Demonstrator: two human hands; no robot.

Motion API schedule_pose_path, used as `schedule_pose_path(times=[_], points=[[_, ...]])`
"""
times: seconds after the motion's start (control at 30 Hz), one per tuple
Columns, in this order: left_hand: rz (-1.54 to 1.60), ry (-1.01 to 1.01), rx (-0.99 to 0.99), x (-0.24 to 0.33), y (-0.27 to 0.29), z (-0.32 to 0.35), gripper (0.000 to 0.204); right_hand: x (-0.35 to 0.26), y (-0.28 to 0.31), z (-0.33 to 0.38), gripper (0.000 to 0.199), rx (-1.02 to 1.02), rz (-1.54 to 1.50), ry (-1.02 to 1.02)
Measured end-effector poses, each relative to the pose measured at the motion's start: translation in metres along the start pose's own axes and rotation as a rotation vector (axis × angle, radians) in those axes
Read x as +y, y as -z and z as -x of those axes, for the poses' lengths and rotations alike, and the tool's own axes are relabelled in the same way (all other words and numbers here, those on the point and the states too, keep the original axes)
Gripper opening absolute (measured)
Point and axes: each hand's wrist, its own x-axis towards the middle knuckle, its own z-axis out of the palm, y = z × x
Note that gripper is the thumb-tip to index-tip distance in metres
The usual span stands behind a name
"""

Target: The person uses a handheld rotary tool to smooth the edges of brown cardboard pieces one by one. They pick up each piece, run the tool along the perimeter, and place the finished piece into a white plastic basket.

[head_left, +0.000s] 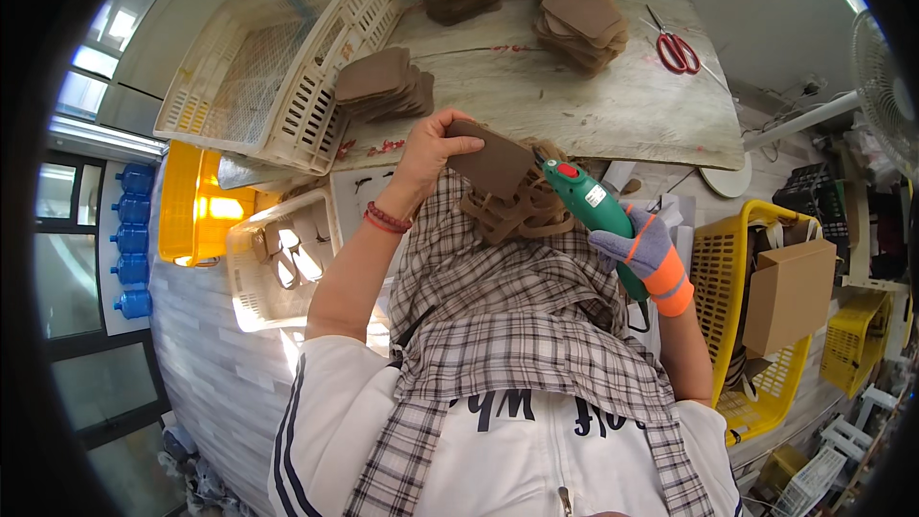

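Note:
My left hand [436,151], bare with a red bead bracelet at the wrist, pinches a flat brown sheet piece [493,163] by its upper left edge, thumb on top. My right hand [643,254], in a grey and orange glove, is wrapped round a green handheld electric cutter [586,195] with a red button. The cutter's dark tip meets or nearly meets the right edge of the piece; contact is hard to make out. Below them, a tangle of brown offcut strips [517,217] rests on the plaid apron [507,287] over my lap.
On the worn table [498,86] ahead are several stacks of brown pieces [579,24], a nearer stack [378,84], and red-handled scissors [678,53]. A white plastic basket [321,86] stands at the left. Yellow crates [718,268] flank me, the right one with a cardboard box [790,292].

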Motion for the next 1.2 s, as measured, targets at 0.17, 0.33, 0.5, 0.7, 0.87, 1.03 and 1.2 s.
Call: schedule_pose_path(times=[0.17,0.33,0.5,0.7,0.87,1.03,1.2], points=[[-0.068,0.048,-0.044,0.006,-0.003,0.002,0.021,-0.001,-0.001,0.002,0.044,-0.031,0.002,-0.014],[-0.152,0.056,-0.105,0.001,-0.006,0.003,0.02,-0.001,-0.002,0.002,0.047,-0.031,0.103,0.034],[-0.206,0.086,-0.137,0.002,-0.017,0.009,0.021,-0.008,-0.008,0.004,0.046,-0.038,0.099,0.038],[-0.336,0.091,-0.225,0.005,-0.027,0.013,0.031,-0.012,-0.012,0.003,0.043,-0.032,0.098,0.03],[-0.244,0.077,-0.334,0.014,-0.039,0.016,0.059,-0.017,-0.013,0.0,0.042,-0.057,0.153,0.043],[-0.296,0.146,-0.341,0.013,-0.035,0.019,0.07,-0.021,-0.023,-0.011,0.042,-0.102,0.058,0.061],[-0.281,0.074,-0.105,0.035,0.024,0.022,0.054,0.001,-0.008,-0.004,0.041,0.003,-0.037,0.052]])
